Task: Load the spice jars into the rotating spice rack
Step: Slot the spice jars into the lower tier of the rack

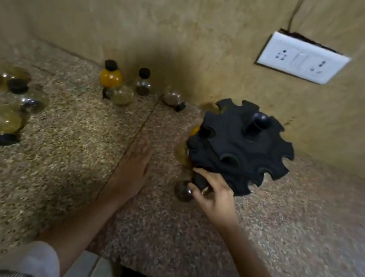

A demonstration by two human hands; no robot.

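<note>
Gripping dark round black-capped glass spice jar [184,191] with right hand [214,195] at black notched plastic rack [241,144], resting left hand [136,162] flat; apparently few racked, most loose jars [111,78] pending.

I note black notched rack [241,144] standing; dark-filled jar [183,192] tilted at its near edge; round black-capped jars [111,78] scattered leftward, several toppled.

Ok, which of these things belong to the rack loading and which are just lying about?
For the job:
spice rack
held jar, gripped by the right hand
orange jar
upright dark-filled jar
tipped yellowish jar
tipped greyish jar
blurred jar cluster, far left

Not for the job:
wall switch plate
cable above it
</note>
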